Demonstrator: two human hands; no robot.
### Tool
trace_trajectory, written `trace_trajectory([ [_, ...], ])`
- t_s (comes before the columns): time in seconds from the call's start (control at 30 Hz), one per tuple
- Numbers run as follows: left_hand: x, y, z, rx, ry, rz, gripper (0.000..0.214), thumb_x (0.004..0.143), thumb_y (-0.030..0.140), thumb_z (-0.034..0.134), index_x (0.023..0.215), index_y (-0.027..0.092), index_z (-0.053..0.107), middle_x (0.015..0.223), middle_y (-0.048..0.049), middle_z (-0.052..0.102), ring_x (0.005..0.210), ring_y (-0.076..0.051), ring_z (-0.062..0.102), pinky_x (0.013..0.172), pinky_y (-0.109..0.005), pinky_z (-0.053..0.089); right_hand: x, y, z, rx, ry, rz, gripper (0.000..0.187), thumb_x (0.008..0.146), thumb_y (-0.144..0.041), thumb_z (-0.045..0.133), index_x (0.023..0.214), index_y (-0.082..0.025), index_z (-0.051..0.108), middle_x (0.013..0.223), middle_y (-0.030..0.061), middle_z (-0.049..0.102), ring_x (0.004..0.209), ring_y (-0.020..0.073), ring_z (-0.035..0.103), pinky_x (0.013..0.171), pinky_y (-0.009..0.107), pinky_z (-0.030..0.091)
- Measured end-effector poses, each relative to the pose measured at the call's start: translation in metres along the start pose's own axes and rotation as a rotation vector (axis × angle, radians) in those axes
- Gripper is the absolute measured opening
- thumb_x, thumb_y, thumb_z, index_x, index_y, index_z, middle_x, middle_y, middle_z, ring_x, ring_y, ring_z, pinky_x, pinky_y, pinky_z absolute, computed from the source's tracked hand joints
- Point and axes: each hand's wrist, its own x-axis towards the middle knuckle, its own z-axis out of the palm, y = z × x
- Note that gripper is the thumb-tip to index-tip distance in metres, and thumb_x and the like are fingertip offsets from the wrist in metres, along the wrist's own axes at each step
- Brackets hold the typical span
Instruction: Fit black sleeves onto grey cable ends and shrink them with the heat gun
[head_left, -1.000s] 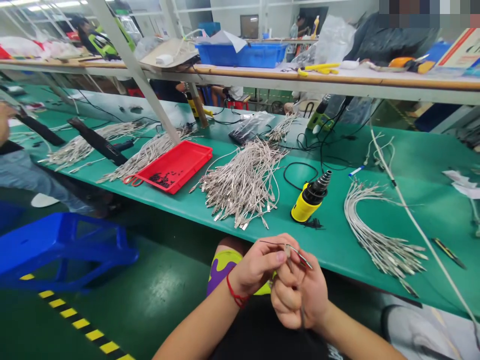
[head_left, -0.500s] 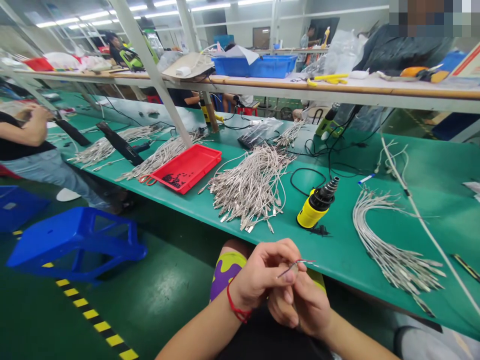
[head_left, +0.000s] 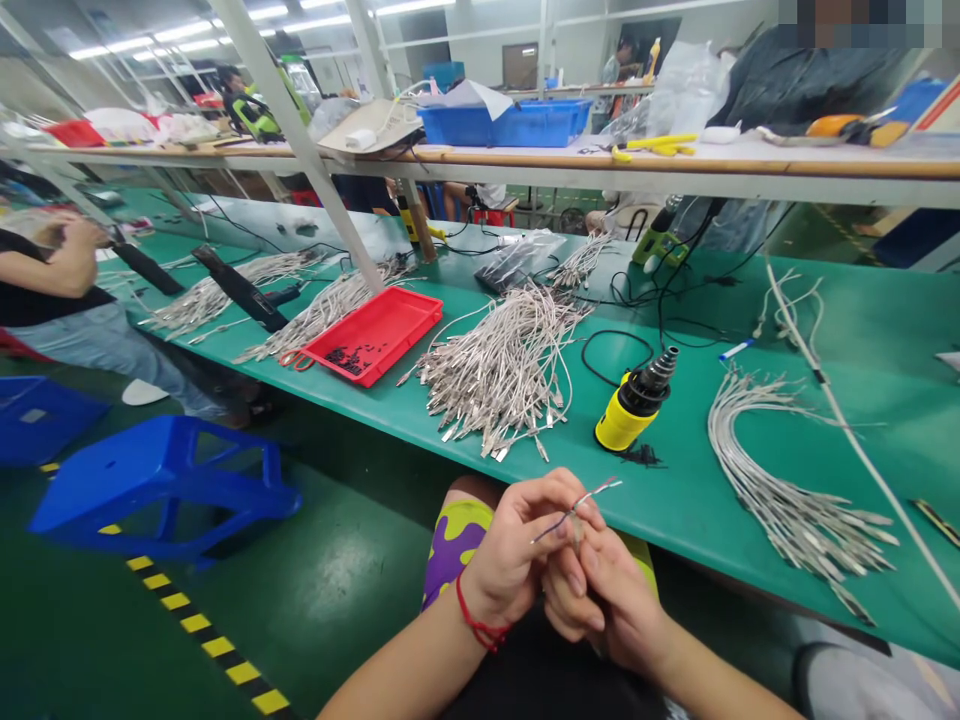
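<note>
Just off the near edge of the green tabletop (head_left: 697, 500), our left hand (head_left: 517, 555) and right hand (head_left: 611, 595) both pinch one thin wire (head_left: 581, 500); one yellow heat gun (head_left: 634, 405) and one red tray (head_left: 379, 335) sit beyond.

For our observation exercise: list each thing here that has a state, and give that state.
left hand, pinching the cable end
right hand, gripping the cable end
cable end, strands splayed
heat gun, lying tilted, nozzle up
red tray, nearly bare, few dark bits
cable pile, loose heap

Head-worn camera looks forward and down, close over hands (head_left: 570, 585), across green bench (head_left: 697, 505).
</note>
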Motion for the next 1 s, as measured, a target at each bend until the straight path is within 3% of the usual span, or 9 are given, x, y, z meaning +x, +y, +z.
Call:
trace_trajectory([
  [0.4,-0.006,-0.006,0.003,-0.072,0.015,0.055,0.018,0.078,0.033,0.084,0.083,0.018,0.077,0.088,-0.0035,0.059,0.088,-0.020,0.062,0.084,-0.032,0.051,-0.002,0.004,0.001,0.009,-0.010,-0.028,0.033,0.102,-0.044,0.056,0.084,-0.017,0.062,0.050,-0.0092,0.034,0.042,0.0070,0.027,0.046,0.020,0.034],
  [1.0,-0.015,0.003,0.013,-0.261,0.071,-0.041,0.005,0.085,0.020,0.069,0.084,0.014,0.068,0.084,-0.0041,0.064,0.078,-0.013,0.060,0.075,-0.021,0.049,-0.009,0.007,0.000,0.026,-0.039,0.006,0.033,0.103,-0.040,0.056,0.085,-0.014,0.067,0.048,-0.0096,0.033,0.041,0.0062,0.025,0.047,0.020,0.034],
])
